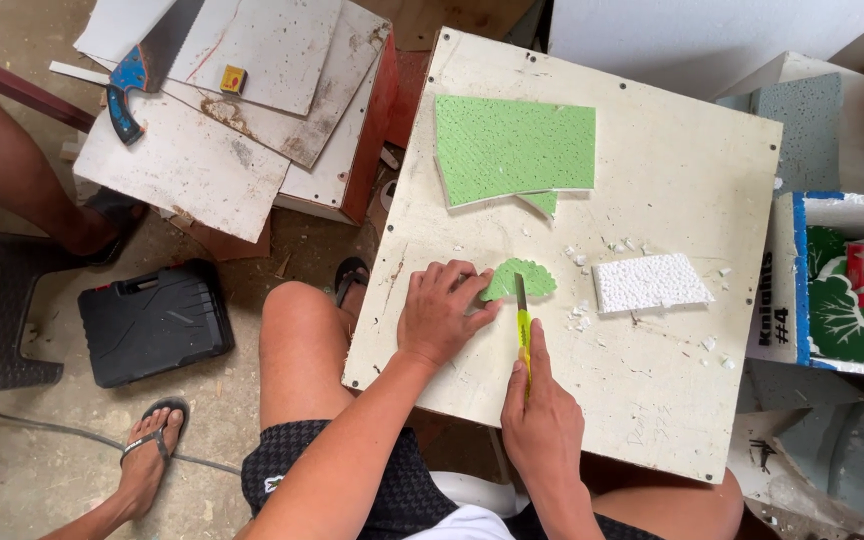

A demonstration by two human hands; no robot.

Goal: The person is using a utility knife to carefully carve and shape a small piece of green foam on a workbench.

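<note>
our left hand [442,315] lies flat, fingers spread, pinning the small green foam piece [518,279] near the board [672,150] middle so it won't slide; our right hand [542,420] is closed around the yellow knife [523,325], blade at its edge.

- Two hands at the board: left hand [439,312], right hand [542,420].
- One yellow utility knife [523,325].
- Three green foam pieces: large sheet [512,147], small offcut [542,202], scalloped cutout [519,279].
- One white foam block [650,283].
- One handsaw [147,65].
- One black tool case [155,320].
</note>
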